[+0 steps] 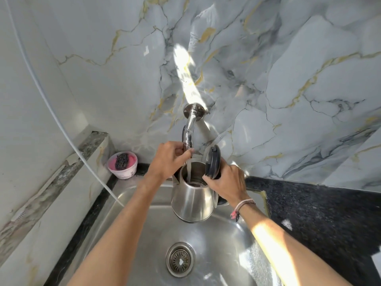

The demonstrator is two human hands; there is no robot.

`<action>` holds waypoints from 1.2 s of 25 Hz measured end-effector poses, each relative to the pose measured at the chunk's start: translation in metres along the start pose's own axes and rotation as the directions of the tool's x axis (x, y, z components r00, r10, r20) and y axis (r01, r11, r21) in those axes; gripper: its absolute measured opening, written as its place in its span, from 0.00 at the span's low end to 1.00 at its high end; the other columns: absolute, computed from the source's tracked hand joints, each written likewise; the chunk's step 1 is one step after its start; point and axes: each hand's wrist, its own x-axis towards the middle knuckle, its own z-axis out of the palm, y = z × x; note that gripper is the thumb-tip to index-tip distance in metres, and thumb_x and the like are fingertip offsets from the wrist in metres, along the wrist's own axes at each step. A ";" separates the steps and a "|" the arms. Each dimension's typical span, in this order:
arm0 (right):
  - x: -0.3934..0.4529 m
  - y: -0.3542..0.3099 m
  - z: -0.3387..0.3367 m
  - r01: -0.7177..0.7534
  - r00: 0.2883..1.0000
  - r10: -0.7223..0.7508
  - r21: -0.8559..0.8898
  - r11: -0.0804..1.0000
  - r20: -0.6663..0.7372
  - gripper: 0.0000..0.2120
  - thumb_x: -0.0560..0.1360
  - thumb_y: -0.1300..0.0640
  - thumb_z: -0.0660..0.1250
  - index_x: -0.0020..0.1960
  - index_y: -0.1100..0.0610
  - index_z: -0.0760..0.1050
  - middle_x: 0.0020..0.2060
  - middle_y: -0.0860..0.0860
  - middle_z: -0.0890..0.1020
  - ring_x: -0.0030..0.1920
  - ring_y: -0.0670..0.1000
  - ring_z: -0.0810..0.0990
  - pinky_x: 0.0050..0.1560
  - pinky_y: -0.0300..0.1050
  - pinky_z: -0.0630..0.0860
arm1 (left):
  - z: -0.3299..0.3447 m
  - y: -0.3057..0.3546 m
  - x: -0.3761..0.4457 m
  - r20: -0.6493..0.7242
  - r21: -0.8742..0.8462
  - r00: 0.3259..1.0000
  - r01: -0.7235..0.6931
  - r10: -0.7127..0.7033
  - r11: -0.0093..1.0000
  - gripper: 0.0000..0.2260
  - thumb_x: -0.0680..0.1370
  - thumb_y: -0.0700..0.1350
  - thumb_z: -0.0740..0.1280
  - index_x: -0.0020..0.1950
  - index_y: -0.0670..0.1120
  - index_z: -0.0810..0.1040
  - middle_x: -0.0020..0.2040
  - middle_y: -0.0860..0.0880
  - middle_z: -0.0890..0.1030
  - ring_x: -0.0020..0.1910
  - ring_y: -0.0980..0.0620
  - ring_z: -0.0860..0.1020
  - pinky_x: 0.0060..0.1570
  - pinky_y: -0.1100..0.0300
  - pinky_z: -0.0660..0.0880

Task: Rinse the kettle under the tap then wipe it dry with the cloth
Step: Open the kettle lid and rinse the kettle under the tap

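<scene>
A stainless steel kettle hangs over the sink, its black lid flipped open and upright. My right hand grips the kettle at its handle side, just below the lid. A thin stream of water falls from the chrome tap into the kettle's mouth. My left hand is closed around the tap's end, right above the kettle's rim. No cloth is in view.
The steel sink has a round drain in front of the kettle. A pink tub with a dark scrubber stands at the back left corner. Black speckled counter runs to the right. A white cable crosses the left wall.
</scene>
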 end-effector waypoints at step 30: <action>0.004 0.014 -0.008 -0.030 1.000 0.030 -0.037 0.999 0.003 0.19 0.64 0.35 0.64 0.43 0.50 0.72 0.30 0.51 0.83 0.36 0.60 0.83 0.42 0.52 0.80 | 0.021 -0.045 -0.061 0.256 0.686 0.966 -0.171 -0.015 0.707 0.55 0.69 0.80 0.46 0.83 0.42 0.52 0.85 0.46 0.56 0.84 0.50 0.55 0.81 0.46 0.57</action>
